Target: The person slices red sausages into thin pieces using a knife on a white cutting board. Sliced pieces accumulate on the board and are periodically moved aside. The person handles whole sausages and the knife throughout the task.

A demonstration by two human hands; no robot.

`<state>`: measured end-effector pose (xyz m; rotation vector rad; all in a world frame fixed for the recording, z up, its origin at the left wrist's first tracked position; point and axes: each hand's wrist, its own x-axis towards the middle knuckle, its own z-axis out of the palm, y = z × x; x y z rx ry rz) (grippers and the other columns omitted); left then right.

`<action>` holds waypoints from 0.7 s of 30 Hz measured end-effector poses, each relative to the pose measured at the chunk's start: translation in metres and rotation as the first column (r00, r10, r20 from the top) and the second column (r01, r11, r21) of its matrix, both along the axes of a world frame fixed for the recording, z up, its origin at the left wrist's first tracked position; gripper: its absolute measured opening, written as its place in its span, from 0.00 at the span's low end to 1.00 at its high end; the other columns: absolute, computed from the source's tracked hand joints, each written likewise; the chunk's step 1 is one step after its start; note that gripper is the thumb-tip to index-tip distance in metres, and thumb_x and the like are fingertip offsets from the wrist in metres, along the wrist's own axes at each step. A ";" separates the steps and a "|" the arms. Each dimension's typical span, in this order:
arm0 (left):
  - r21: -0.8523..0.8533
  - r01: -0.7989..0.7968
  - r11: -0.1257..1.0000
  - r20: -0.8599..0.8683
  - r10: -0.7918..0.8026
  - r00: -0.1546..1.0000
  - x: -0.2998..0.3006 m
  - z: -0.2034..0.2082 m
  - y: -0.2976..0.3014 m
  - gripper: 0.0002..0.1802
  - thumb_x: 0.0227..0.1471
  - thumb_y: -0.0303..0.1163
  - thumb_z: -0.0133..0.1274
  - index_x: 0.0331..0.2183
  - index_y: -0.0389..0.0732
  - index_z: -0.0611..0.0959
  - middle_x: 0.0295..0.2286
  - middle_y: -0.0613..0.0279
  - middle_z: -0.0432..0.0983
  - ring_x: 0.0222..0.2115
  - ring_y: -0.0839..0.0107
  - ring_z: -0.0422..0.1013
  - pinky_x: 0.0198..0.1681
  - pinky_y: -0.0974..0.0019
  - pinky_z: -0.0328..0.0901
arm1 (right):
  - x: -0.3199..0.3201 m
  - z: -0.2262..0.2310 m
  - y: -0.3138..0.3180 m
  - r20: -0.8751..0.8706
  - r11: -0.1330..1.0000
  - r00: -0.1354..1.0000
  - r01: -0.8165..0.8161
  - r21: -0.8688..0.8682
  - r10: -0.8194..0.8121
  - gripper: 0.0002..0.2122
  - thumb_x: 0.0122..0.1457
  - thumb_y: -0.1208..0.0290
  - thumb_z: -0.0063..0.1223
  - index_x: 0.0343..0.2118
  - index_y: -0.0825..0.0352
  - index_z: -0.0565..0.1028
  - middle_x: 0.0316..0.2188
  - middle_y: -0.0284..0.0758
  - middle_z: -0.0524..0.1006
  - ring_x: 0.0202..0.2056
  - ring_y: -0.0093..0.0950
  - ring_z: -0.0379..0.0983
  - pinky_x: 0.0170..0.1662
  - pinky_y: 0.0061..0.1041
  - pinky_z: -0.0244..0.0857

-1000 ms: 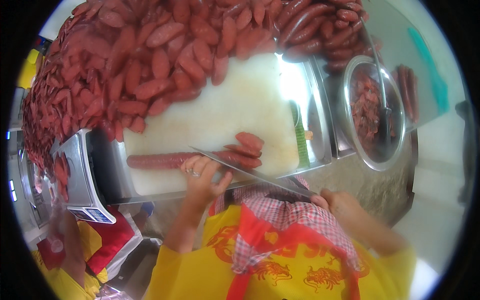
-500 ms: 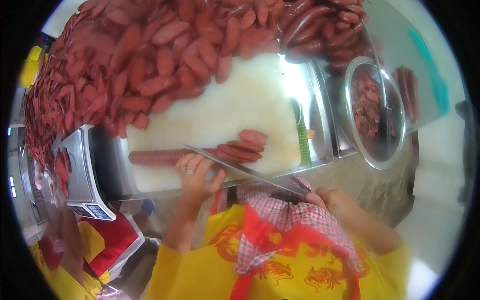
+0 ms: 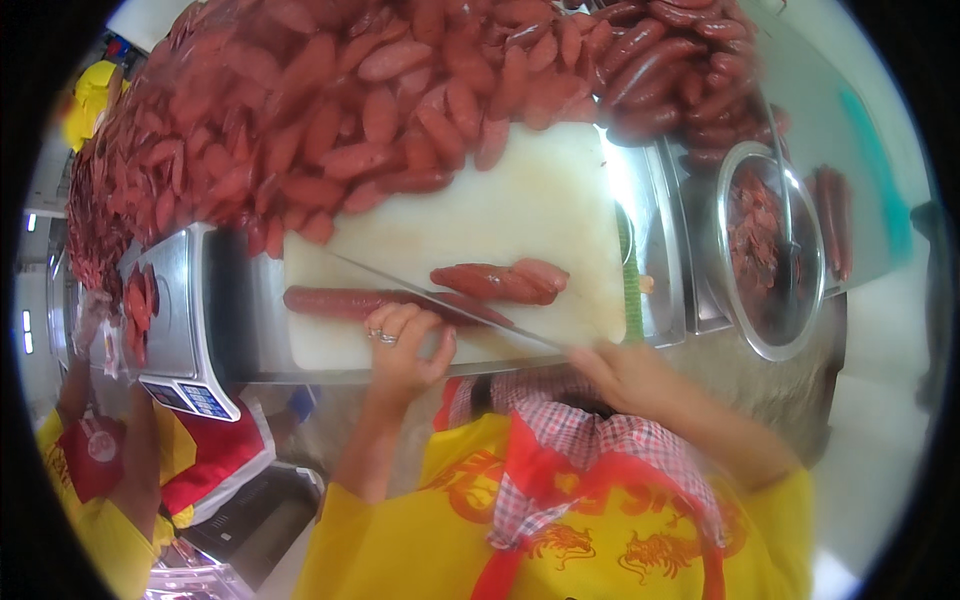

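A long red sausage (image 3: 335, 302) lies crosswise on the white cutting board (image 3: 540, 200). My left hand (image 3: 408, 345), with a ring on one finger, has its fingers curled over the sausage and holds it against the board. In my right hand (image 3: 630, 378) is a long knife (image 3: 445, 300), its handle mostly hidden by my fingers. The blade slants over the sausage just beyond my left fingertips, its tip toward the far left. Several slanted sausage slices (image 3: 500, 282) sit in an overlapping row behind the cut end.
A big heap of cut sausage pieces (image 3: 300, 120) covers the far side, with whole sausages (image 3: 670, 75) at far right. A metal bowl (image 3: 768, 345) of scraps stands right. On the left are a scale (image 3: 175, 300) and a co-worker's arm (image 3: 143, 450).
The knife has moved up and left across the sausage, its tip farther out. My right hand has come closer to the board. The cut slices now lie apart, behind the sausage.
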<state>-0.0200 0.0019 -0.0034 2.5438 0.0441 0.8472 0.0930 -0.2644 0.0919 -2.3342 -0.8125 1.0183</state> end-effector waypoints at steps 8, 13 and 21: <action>-0.035 0.024 0.999 -0.054 -0.025 0.998 0.002 0.005 0.000 0.17 0.31 0.25 0.63 0.29 0.43 0.78 0.32 0.61 0.72 0.37 0.59 0.67 0.44 0.57 0.60 | -0.021 0.003 -0.014 -0.004 0.944 0.995 0.095 -0.315 -0.102 0.29 0.64 0.45 0.37 0.29 0.72 0.76 0.22 0.55 0.76 0.28 0.54 0.74 0.34 0.46 0.68; -0.011 0.032 0.999 -0.046 -0.032 0.998 -0.001 0.007 0.000 0.17 0.31 0.25 0.64 0.30 0.43 0.78 0.32 0.61 0.71 0.37 0.59 0.67 0.43 0.58 0.60 | -0.008 -0.054 0.078 0.176 0.993 0.983 -0.069 0.100 0.051 0.30 0.64 0.46 0.37 0.25 0.74 0.76 0.20 0.52 0.76 0.26 0.52 0.74 0.33 0.46 0.68; 0.013 0.005 1.000 -0.064 -0.004 0.998 -0.008 0.008 0.024 0.19 0.30 0.25 0.64 0.31 0.44 0.79 0.33 0.62 0.71 0.39 0.59 0.66 0.45 0.58 0.59 | -0.014 0.032 -0.011 -0.092 0.981 0.990 0.093 -0.168 -0.110 0.28 0.64 0.46 0.38 0.30 0.71 0.77 0.23 0.53 0.76 0.30 0.51 0.75 0.36 0.43 0.69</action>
